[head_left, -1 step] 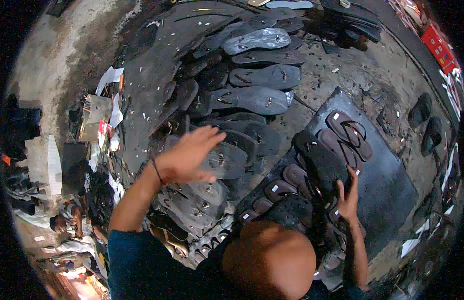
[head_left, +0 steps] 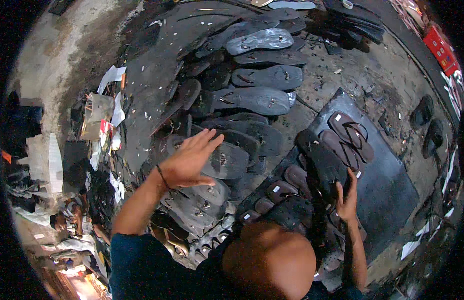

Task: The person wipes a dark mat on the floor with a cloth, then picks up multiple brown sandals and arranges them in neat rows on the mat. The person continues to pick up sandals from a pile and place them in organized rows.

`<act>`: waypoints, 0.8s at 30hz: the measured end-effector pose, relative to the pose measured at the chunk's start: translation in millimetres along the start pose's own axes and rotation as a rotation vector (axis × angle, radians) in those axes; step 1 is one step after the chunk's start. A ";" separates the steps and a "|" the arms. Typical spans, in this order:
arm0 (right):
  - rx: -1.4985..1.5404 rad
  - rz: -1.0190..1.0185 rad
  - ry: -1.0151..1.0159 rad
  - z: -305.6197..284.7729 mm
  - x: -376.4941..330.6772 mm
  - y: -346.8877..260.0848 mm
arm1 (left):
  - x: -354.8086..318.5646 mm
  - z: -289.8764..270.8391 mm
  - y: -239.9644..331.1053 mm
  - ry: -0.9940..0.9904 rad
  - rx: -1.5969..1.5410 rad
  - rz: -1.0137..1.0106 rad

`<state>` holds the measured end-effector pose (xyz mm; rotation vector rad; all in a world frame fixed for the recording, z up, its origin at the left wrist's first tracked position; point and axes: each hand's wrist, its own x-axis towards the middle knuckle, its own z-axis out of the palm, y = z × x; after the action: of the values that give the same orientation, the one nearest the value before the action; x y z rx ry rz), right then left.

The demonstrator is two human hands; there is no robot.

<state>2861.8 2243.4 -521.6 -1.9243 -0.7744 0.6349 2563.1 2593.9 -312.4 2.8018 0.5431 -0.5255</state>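
Note:
My left hand (head_left: 189,160) hovers flat with its fingers spread over a heap of dark grey sandal soles (head_left: 227,160), holding nothing. My right hand (head_left: 347,200) grips the near end of a black sandal (head_left: 319,162) that lies over a row of brown and black sandals (head_left: 284,182). A pair of brown strapped sandals (head_left: 349,137) rests just beyond it on a dark rubber sheet (head_left: 392,190).
More grey soles (head_left: 264,100) fan out in rows toward the far side. A large dark rubber sheet (head_left: 152,90) lies at the left, with paper scraps and boxes (head_left: 99,117) beside it. Loose black sandals (head_left: 427,122) and a red box (head_left: 442,50) sit at the right.

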 end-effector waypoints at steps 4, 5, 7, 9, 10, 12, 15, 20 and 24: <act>-0.161 -0.061 -0.092 -4.7 22.7 -16.3 | -6.4 21.2 -11.9 0.145 -0.109 -0.024; -0.224 -0.041 -0.141 -8.9 27.4 -18.1 | -8.5 25.2 -15.0 0.159 -0.163 -0.015; -0.229 -0.018 -0.174 -7.1 31.9 -29.7 | -16.5 33.1 -25.1 0.224 -0.205 0.021; -0.219 -0.077 -0.136 -9.0 37.0 -34.8 | -20.5 28.1 -32.6 0.409 -0.254 0.027; -0.216 -0.079 -0.113 -7.7 40.2 -29.6 | -24.0 23.7 -36.5 0.492 -0.278 0.023; -0.225 -0.067 -0.051 -13.4 45.4 -18.9 | -23.5 12.1 -50.0 0.597 -0.262 0.015; -0.282 -0.167 0.099 -39.9 51.2 -47.8 | -7.9 -17.0 -31.1 0.671 -0.541 -0.017; -0.124 -0.836 0.010 -97.9 62.6 -211.9 | 100.1 -53.9 81.8 -0.038 -0.922 0.445; -0.053 -0.347 -0.091 -195.8 23.1 -208.4 | 195.6 -51.4 173.5 -0.312 -1.067 0.516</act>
<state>2961.7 2224.8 -253.3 -1.7587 -1.1610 0.4935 2817.1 2513.9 -313.7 1.6892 -0.0171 -0.3764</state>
